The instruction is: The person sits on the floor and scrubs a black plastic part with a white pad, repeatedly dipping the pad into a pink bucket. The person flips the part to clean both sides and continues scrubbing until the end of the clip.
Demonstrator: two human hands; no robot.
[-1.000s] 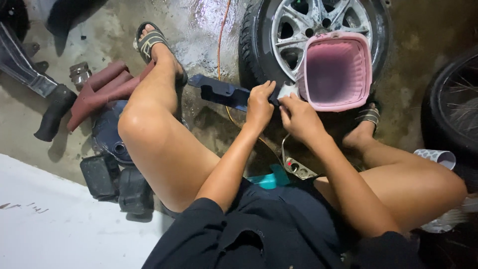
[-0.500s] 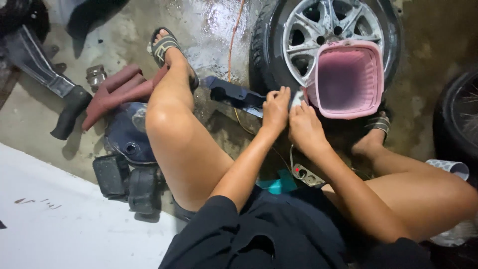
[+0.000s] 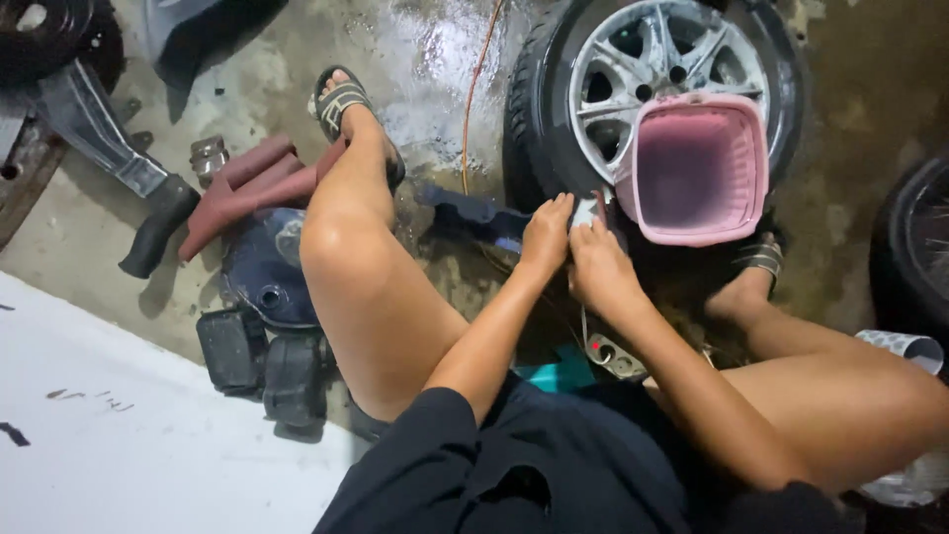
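I sit low on a wet concrete floor with my knees apart. My left hand [image 3: 547,235] and my right hand [image 3: 600,267] meet in front of me, both pinching a small whitish piece [image 3: 587,210] with a red tip. It lies at the end of a long dark blue part [image 3: 473,212] on the floor. What the fingers close on beneath is hidden. Just beyond the hands stands a pink plastic basket [image 3: 698,170], resting on a car wheel with a silver rim [image 3: 633,69].
An orange cable [image 3: 473,89] runs up the floor. Dark red hoses [image 3: 247,183], a black round part [image 3: 267,272] and black blocks [image 3: 262,366] lie left of my left leg. A power strip [image 3: 613,356] sits between my legs. Another tyre [image 3: 914,247] is at right, a white panel [image 3: 119,445] at lower left.
The view has shifted so the wheel, basket and hands sit further right. Both hands stay together on the small piece, moved slightly closer to the basket.
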